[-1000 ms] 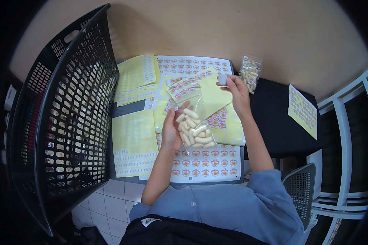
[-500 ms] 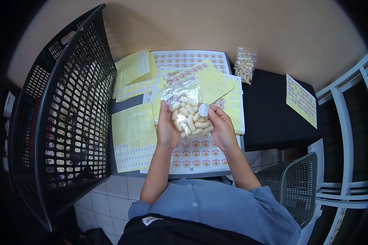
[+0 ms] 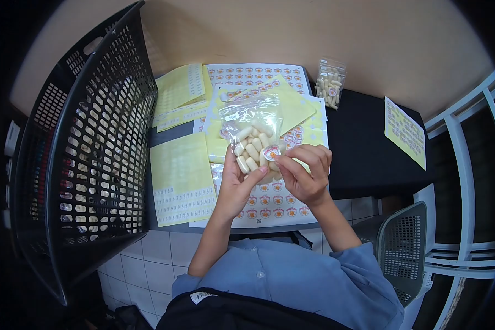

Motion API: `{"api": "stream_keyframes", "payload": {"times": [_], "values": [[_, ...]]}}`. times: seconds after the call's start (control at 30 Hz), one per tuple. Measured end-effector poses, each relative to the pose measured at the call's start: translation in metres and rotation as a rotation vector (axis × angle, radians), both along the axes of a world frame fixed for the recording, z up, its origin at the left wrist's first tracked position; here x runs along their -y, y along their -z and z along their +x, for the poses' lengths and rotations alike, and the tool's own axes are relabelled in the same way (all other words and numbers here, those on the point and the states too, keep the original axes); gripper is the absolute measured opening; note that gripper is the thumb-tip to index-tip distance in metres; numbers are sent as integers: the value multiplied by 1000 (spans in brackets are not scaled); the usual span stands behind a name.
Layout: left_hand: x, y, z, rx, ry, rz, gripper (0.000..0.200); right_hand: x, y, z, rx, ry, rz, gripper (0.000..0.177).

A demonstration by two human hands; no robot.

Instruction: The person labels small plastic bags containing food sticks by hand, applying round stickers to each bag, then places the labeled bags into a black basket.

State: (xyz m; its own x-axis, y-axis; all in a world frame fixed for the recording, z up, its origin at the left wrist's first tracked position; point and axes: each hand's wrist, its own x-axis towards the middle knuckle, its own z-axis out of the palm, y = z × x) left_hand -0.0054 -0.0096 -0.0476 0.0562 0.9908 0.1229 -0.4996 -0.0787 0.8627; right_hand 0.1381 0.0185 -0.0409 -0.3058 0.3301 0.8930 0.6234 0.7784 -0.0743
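A clear zip bag (image 3: 251,144) of pale, capsule-shaped pieces is held up over the table. My left hand (image 3: 237,190) grips its lower left side, thumb across the front. Between the thumb and forefinger of my right hand (image 3: 307,175) is a round sticker (image 3: 271,153) with a red and orange print, its printed face showing. The sticker lies over the right part of the bag's front; whether it touches the plastic I cannot tell. Beneath the bag is a white sheet of round printed stickers (image 3: 265,206), with yellow sheets (image 3: 298,113) above it.
A tall black perforated basket (image 3: 102,143) stands on the left. Yellow label sheets (image 3: 182,170) lie beside it. Another filled bag (image 3: 330,85) leans on the wall at the back. A sticker sheet (image 3: 406,132) is on the black cloth (image 3: 357,148). A grey-green basket (image 3: 404,247) stands lower right.
The sticker has turned from its blank white side to its printed side and moved over the bag. The bag is more upright, and my left thumb has come across its front.
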Motion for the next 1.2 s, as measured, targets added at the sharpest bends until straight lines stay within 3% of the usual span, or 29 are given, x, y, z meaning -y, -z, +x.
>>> {"api": "stream_keyframes", "payload": {"times": [0.53, 0.87, 0.93, 1.2], "values": [[4, -1, 3, -39, 31, 48, 58, -4, -11, 9, 175, -97, 48, 14], [8, 2, 3, -116, 10, 41, 58, 2, -18, 7, 316, -24, -102, 13], [5, 3, 4, 10, 33, -40, 52, 5, -17, 7, 320, -6, -108, 13], [-9, 7, 13, 8, -77, -71, 41, 13, -14, 8, 279, -13, -211, 10]]}}
